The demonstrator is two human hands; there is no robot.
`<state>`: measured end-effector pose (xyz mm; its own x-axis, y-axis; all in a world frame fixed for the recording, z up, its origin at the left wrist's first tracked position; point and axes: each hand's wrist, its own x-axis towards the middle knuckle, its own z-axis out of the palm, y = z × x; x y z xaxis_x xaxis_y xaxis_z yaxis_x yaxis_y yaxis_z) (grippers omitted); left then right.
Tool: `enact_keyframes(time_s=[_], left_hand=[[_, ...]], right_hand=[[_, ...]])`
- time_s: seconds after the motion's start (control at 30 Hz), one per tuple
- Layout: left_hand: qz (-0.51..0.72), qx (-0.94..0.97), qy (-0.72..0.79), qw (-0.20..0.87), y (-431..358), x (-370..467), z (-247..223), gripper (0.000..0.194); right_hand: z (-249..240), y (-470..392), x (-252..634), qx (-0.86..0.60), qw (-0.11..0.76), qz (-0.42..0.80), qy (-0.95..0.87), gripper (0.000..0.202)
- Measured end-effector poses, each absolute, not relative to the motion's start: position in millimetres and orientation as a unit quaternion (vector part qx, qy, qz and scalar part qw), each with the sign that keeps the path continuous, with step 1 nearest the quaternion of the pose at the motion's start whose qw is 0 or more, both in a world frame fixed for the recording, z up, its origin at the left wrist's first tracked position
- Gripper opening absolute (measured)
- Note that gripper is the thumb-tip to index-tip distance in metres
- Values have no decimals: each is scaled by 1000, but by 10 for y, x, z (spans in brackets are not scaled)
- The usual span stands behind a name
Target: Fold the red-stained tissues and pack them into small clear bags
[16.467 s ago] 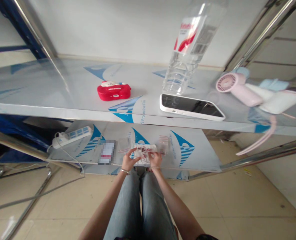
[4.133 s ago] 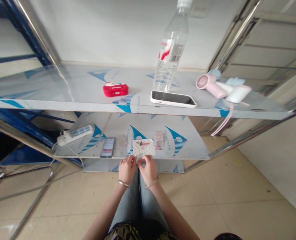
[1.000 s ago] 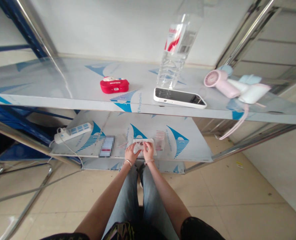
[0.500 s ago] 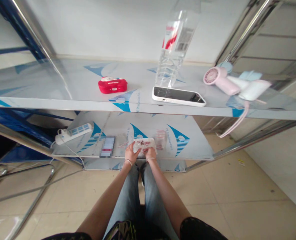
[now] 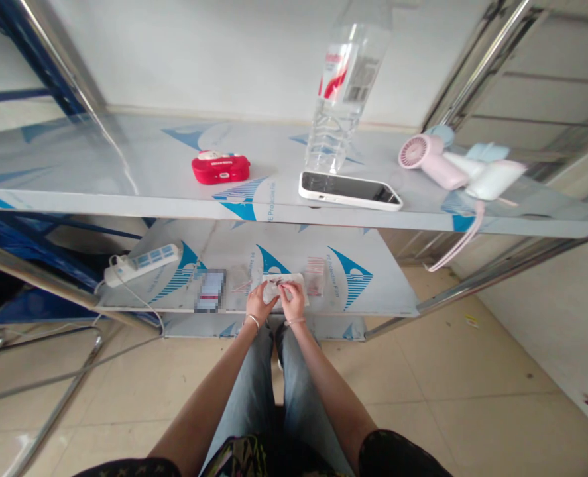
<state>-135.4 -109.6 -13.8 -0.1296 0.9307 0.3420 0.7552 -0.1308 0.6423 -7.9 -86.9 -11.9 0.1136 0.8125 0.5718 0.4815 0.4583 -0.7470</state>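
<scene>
On the lower shelf a small white sheet or packet (image 5: 299, 279) lies under my hands, with small dark red bits on it. My left hand (image 5: 258, 303) is at its left side, fingers curled and thumb pointing inward. My right hand (image 5: 292, 303) is closed in a pinch over its middle, its fingertips close to the left thumb. Something whitish and partly see-through shows between the two hands, too small to name. A clear packet with pink-red stripes (image 5: 315, 275) lies just right of the sheet, and a clear plastic bag (image 5: 240, 279) lies to the left.
A phone with a blurred screen (image 5: 210, 290) and a white power strip (image 5: 142, 264) lie on the lower shelf. The upper shelf (image 5: 149, 162) holds a red case (image 5: 221, 169), a water bottle (image 5: 333, 126), a white-cased phone (image 5: 349, 191) and a pink handheld fan (image 5: 435, 162).
My right hand has moved left and slightly up across the white sheet, toward my left hand. It now pinches near the middle; the left hand has stayed nearly in place.
</scene>
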Motion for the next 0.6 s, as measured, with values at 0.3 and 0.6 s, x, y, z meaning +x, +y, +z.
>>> enact_keyframes(time_s=[0.3, 0.6], left_hand=[[367, 639, 664, 124, -1102, -1341, -124, 51], [374, 633, 664, 137, -1109, -1354, -120, 52]], right_hand=[[-279, -761, -29, -670, 353, 200, -621, 18], [-350, -762, -116, -726, 177, 165, -644, 18]])
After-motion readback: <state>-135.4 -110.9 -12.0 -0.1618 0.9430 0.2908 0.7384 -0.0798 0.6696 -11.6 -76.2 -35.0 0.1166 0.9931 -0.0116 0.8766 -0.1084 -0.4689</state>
